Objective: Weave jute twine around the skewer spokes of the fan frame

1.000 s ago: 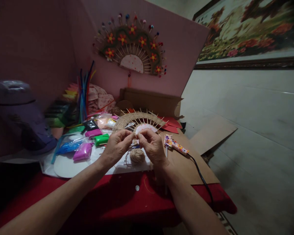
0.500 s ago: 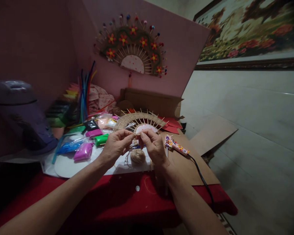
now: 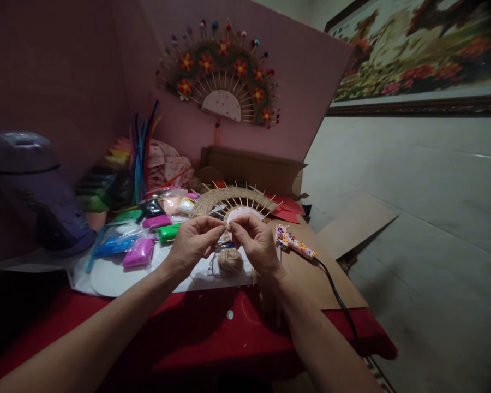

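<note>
My left hand (image 3: 196,240) and my right hand (image 3: 256,240) meet fingertip to fingertip above the table. Both are closed in a pinch on a small, pale tan bit of jute twine (image 3: 227,226), mostly covered by the fingers. Below them rests a ball of jute twine (image 3: 230,261) on white card. Just behind the hands lies a half-round fan (image 3: 233,197) of thin wooden sticks, wound with a broad band of twine, with a white, pink-dotted half circle at its base. To the right, a flower-patterned glue gun (image 3: 294,243) with a black cord lies on brown cardboard (image 3: 327,284).
Bags of coloured clay (image 3: 139,253) and a purple flask (image 3: 41,196) stand on the left, near upright pipe cleaners (image 3: 141,158). A finished fan with flowers (image 3: 223,82) hangs on the pink board. Red cloth (image 3: 167,333) covers the table's front.
The fingertips of my right hand have drawn in slightly towards the left ones, and their pinch has shifted a little. Everything on the table stays where it was.
</note>
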`<state>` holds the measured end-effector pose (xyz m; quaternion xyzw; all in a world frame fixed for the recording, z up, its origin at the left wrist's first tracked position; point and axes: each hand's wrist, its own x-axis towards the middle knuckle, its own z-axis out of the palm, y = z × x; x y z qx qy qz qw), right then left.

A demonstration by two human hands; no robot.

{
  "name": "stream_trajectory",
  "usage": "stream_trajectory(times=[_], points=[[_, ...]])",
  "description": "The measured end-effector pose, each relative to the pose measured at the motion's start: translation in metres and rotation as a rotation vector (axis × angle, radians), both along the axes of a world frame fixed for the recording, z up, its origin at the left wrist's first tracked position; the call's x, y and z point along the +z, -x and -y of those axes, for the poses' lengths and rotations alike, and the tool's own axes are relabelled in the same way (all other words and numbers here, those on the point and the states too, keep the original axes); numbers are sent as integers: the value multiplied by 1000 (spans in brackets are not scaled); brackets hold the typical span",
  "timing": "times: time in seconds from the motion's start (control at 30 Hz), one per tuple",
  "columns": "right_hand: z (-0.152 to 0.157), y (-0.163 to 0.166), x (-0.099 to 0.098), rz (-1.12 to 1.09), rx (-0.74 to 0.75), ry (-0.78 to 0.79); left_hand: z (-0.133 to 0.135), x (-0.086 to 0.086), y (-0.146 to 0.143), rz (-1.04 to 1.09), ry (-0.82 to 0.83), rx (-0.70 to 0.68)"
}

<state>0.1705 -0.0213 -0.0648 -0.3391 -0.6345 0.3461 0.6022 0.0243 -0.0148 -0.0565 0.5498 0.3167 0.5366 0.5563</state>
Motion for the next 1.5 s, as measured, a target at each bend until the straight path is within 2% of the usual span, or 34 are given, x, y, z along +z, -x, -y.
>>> stream_trajectory(times=[0.27,0.53,0.77,1.2,1.33,1.5], points=[[-3,1,-5,73,-34,16,3,3,-3,-2,-14,43],[-2,0,-3,-18,12,13,2,3,-1,-4,6,20],[-2,-1,-5,54,-90,-38,5,5,-1,-75,14,-59],[-7,-5,-7,226,-286,-76,-2,1,4,-19,212,-126],[-7,-4,-7,245,-345,-118,-3,3,7,34,266,-183],[-4,-1,-8,402,-354,-226,-6,3,9,175,295,-221]])
